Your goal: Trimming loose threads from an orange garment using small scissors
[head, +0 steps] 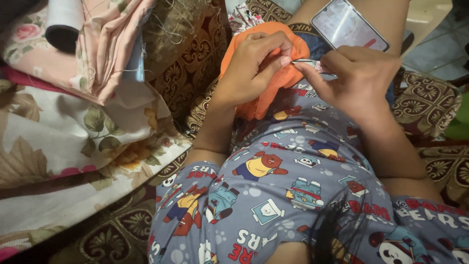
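My left hand grips a bunched piece of orange cloth held over my lap. My right hand pinches a small metal tool, likely small scissors or a clipper, whose tip touches the orange cloth at my left thumb. Much of the tool is hidden inside my right fingers. Below both hands lies my blue-grey cartoon-print shirt.
A smartphone with a lit screen rests on my thigh behind the hands. Floral fabric, pink cloth and a dark-ended white roll pile up at left. A patterned brown sofa cover lies underneath.
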